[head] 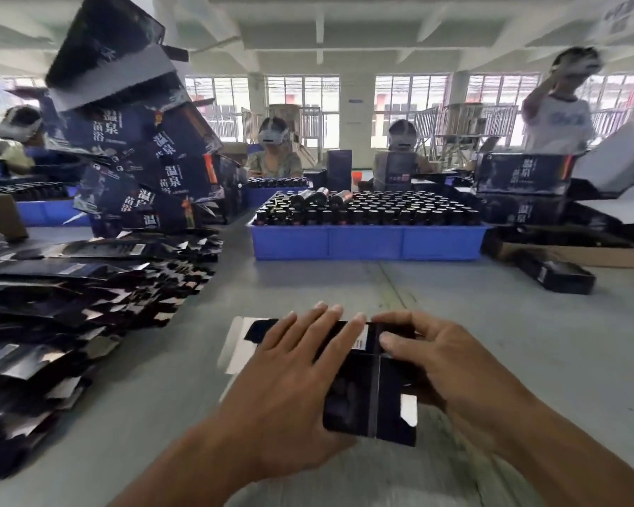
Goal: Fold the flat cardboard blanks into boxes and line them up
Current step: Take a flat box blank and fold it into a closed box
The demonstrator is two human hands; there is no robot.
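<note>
A dark cardboard blank lies on the grey table in front of me, its white inner flap sticking out to the far left. My left hand rests flat on its left half with fingers straight and spread. My right hand grips the blank's right side, fingers curled over the far edge and thumb on top. A heap of flat dark blanks covers the table at the left. Folded dark boxes are piled in a tall leaning stack at the back left.
A blue tray full of dark bottles stands across the table's middle. More dark boxes and a brown carton sit at the right, with a loose box lying flat. Several people work behind the table.
</note>
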